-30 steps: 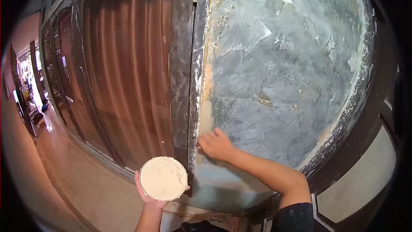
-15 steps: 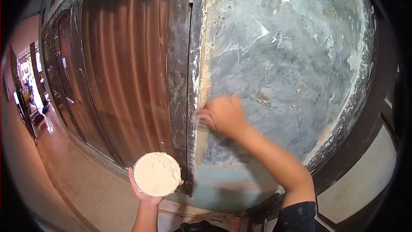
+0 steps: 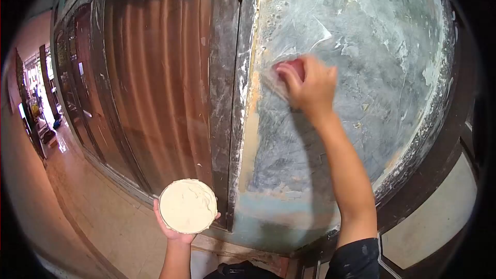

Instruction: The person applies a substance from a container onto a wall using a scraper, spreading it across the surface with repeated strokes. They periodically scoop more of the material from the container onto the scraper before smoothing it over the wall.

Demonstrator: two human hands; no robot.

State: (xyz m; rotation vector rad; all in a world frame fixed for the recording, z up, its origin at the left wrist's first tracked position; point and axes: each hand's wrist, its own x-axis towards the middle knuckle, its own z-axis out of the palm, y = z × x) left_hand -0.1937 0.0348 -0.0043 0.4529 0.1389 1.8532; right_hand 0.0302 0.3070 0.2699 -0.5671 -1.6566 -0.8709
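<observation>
- The bowl (image 3: 177,231) is held near the bottom of the view by the left hand (image 3: 181,238), its fingers spread wide around the underside; it is filled with cream paste (image 3: 187,205).
- A reddish tool (image 3: 296,67) is gripped in the closed fingers of the right hand (image 3: 317,89), against or just off the grey wall (image 3: 356,93); its pale edge is blurred, so contact cannot be told.
- The dark frame (image 3: 223,98) is set left of the wall, with a beige strip (image 3: 250,142) running down the wall's edge beside it.
- The bowl is seen in front of the frame's lower part and glass (image 3: 160,88); if it were tipped or knocked there, paste could be spilled on the floor (image 3: 116,222).
- Ridges or scratches could be left on the wall if the edge were pressed unevenly or angled too steeply.
- The frame could be smeared if the strip were overrun leftwards.
</observation>
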